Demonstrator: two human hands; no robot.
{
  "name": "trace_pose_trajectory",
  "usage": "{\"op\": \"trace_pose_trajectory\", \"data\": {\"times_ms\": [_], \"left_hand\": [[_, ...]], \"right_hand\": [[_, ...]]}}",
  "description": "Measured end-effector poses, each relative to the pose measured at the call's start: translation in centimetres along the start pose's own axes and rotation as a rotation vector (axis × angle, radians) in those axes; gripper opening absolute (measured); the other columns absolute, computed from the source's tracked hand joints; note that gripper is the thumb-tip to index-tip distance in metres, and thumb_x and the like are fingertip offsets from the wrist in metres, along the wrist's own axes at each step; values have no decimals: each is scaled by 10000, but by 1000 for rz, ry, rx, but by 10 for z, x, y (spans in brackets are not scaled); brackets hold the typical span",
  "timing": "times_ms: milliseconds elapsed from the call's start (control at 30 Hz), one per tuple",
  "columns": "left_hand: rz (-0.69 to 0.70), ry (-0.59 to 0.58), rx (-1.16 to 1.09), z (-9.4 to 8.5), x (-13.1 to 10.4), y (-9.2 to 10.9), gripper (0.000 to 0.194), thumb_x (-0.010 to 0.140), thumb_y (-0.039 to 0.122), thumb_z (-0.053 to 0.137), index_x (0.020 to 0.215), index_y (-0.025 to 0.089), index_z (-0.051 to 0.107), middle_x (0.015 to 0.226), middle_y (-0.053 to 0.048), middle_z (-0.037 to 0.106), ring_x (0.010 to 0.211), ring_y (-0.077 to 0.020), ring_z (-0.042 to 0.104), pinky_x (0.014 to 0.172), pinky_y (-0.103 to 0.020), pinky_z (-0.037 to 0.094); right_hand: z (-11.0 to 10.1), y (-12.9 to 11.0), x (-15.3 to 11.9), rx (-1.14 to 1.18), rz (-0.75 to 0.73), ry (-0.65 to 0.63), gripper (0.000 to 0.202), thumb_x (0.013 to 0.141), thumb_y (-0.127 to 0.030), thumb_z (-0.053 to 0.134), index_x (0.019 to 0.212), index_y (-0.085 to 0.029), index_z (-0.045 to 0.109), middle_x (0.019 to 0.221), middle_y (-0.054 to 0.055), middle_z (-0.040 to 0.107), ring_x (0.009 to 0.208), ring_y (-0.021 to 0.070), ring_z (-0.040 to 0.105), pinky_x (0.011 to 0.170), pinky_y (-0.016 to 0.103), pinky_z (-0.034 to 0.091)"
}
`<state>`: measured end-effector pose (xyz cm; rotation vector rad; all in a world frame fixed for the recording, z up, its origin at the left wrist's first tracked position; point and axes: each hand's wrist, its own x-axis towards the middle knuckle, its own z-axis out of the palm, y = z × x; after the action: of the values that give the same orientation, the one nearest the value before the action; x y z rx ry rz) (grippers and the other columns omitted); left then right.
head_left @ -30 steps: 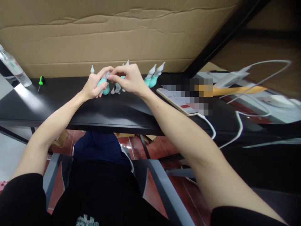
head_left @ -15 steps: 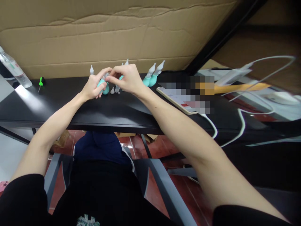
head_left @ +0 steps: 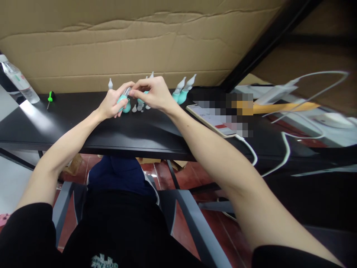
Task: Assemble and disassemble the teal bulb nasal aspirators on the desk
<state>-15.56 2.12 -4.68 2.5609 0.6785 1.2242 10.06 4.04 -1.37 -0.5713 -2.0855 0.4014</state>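
Observation:
My left hand (head_left: 111, 103) is closed around a teal squeeze bulb (head_left: 121, 99), which looks like a nasal aspirator's. A clear tube-like piece (head_left: 127, 91) sticks up from it, tilted. At that piece's upper end, the thumb and fingers of my right hand (head_left: 152, 92) are pinched together; whatever lies between them is too small to make out. Just below, another teal bulb (head_left: 127, 107) with an open mouth stands on the black table (head_left: 134, 130). Small translucent parts (head_left: 134, 108) lie beside it. Behind my hands are more teal and clear aspirators, partly hidden.
Two assembled aspirators (head_left: 182, 96) stand to the right of my right hand. A pale nozzle (head_left: 110, 83) rises behind my left hand. Farther right lies a phone (head_left: 208, 119) with a white cable (head_left: 252, 150). A green-handled screwdriver (head_left: 50, 97) and water bottle (head_left: 23, 83) are at left. Cardboard (head_left: 125, 48) backs the table.
My right fingertips have shifted slightly right, and more of the clear piece on the held bulb shows. My left hand keeps its hold. The view has tilted a little.

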Motion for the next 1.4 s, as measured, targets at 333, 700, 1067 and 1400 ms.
{"op": "trace_pose_trajectory", "data": {"times_ms": [333, 700, 1067, 1400], "left_hand": [[-55, -3, -1, -2, 1, -3, 844, 1187, 867, 509, 1745, 235, 564, 730, 12, 790, 706, -278, 847, 749, -539, 797], [-246, 26, -87, 0, 3, 13, 974, 1098, 956, 542, 1744, 228, 563, 797, -41, 808, 642, -291, 806, 589, -478, 706], [-96, 51, -62, 7, 6, 4, 910, 1138, 988, 450, 1689, 281, 604, 727, 3, 753, 821, -339, 899, 759, -594, 800], [-77, 77, 50, 5, 8, 9, 777, 1218, 828, 420, 1709, 251, 589, 782, -26, 809, 919, -356, 932, 837, -589, 804]], "right_hand": [[9, 7, 4, 35, -16, 29, 370, 1026, -608, 900, 980, -244, 854, 868, 44, 804, 839, 235, 743, 851, 406, 665], [16, 6, 2, 77, 45, 52, 536, 977, -786, 939, 952, -268, 803, 868, 53, 796, 830, 266, 726, 833, 472, 688], [13, -7, 2, 134, 83, 0, 647, 927, -930, 908, 1020, -299, 804, 875, 56, 771, 889, 285, 752, 850, 470, 695], [23, -9, 0, -68, 112, 84, 277, 1102, -562, 802, 1152, -291, 831, 964, 95, 824, 986, 343, 802, 980, 561, 728]]}}
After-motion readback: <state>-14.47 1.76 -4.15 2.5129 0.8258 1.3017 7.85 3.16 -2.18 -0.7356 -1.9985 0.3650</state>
